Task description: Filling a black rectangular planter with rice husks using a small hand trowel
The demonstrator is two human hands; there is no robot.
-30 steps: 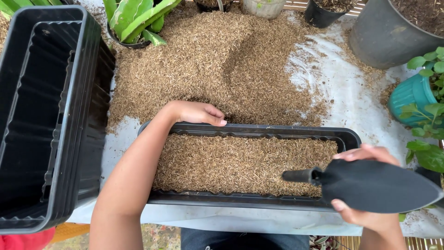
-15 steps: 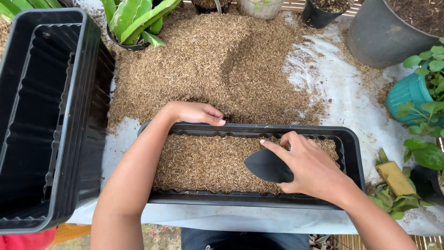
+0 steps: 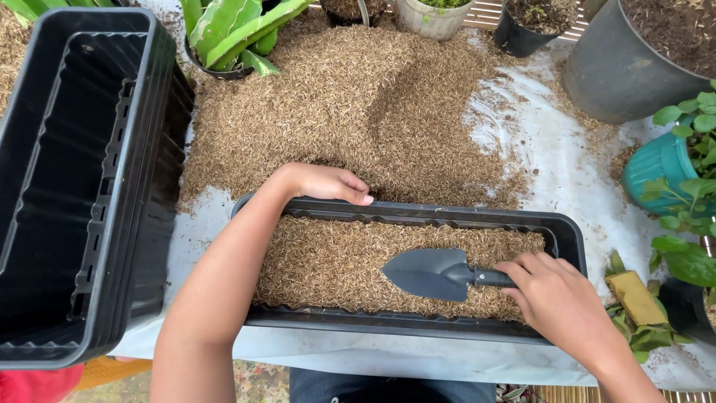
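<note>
Landmark: the long black planter trough [image 3: 567, 231], filled nearly level with tan rice husks [image 3: 335, 261]. Left of the trough stands a stack of empty black planter boxes [image 3: 82, 186], tilted with the opening toward the camera. Beyond the trough's far rim lies a broad heap of loose husks [image 3: 350, 104] on a white sheet [image 3: 552, 157]. The left hand [image 3: 324, 183] rests on the trough's far rim, left of centre, fingers curled down over the edge and holding nothing else. Inside the trough, right of centre, a black hand trowel [image 3: 429, 272] lies flat on the husks, blade pointing left. The right hand [image 3: 559, 302], at the trough's right end, has its fingers closed around the trowel's handle. Right of the trough stand a teal pot [image 3: 656, 160] with leafy green plants and, farther back, a large grey pot [image 3: 619, 67].
</note>
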